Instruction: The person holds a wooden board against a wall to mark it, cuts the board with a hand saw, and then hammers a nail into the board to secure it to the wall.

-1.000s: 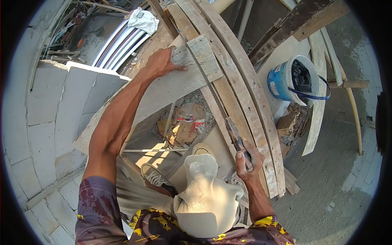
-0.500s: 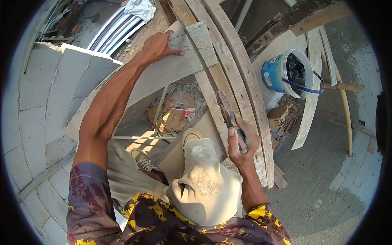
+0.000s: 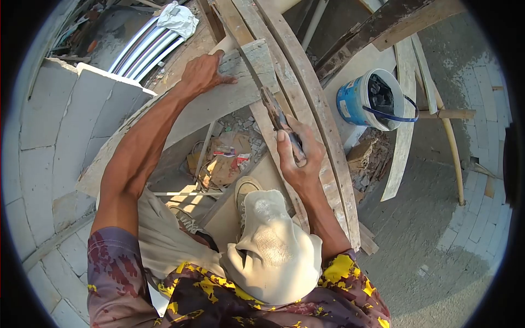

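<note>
A weathered wooden board (image 3: pixel 186 117) lies slanting across the planks. My left hand (image 3: pixel 203 74) grips its far edge, thumb stretched over the top face. In my right hand (image 3: pixel 303 150) is the dark, worn handle of a handsaw (image 3: pixel 252 70), my fingers wrapped around it and the thumb along its side. The thin blade runs away from me to the upper left, crossing the board close to its right end (image 3: pixel 261 64). Part of the saw's toothed edge is hidden by the viewing angle.
Long planks (image 3: pixel 306 87) run under the board's right end. To the right stands a blue-and-white bucket (image 3: pixel 350 101) with dark contents. Rubble and a crushed carton (image 3: pixel 224 158) lie below, near my shoes. A block wall (image 3: pixel 65 120) rises on the left, and a dark beam (image 3: pixel 361 38) crosses the upper right.
My right hand has pushed the saw forward, away from me, so the handle is closer to the board. My left hand keeps its place on the board. The whole view has shifted slightly.
</note>
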Tool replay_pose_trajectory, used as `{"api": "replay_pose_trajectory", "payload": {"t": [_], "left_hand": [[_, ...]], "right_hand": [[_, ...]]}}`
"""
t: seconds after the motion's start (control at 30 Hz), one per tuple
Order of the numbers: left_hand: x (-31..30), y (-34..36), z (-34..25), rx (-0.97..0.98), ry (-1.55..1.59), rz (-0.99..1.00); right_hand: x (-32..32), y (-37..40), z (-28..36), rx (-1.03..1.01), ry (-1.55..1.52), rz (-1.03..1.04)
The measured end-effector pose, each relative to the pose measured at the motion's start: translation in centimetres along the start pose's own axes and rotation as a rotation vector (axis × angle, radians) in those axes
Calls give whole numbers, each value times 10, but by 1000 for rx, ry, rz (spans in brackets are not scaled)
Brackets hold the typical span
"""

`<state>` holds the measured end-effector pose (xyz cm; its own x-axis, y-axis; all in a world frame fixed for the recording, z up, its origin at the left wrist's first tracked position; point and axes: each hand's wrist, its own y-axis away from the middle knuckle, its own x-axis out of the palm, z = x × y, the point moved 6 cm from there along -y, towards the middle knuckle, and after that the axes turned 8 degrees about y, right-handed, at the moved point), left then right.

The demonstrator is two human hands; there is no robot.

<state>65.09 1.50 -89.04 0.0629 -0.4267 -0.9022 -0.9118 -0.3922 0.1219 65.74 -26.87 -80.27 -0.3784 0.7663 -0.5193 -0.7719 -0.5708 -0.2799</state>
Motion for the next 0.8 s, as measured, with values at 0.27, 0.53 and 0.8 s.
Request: {"api": "replay_pose_trajectory", "payload": {"t": [0.27, 0.53, 0.8], "left_hand": [[-4, -12, 8, 24, 24, -46], [0, 2, -2, 11, -39, -22], [-3, 9, -18, 115, -112, -85]], "right_hand": [[-71, 91, -3, -27, 119, 52], [-24, 36, -4, 131, 55, 74], [-30, 34, -5, -11, 64, 40]]}}
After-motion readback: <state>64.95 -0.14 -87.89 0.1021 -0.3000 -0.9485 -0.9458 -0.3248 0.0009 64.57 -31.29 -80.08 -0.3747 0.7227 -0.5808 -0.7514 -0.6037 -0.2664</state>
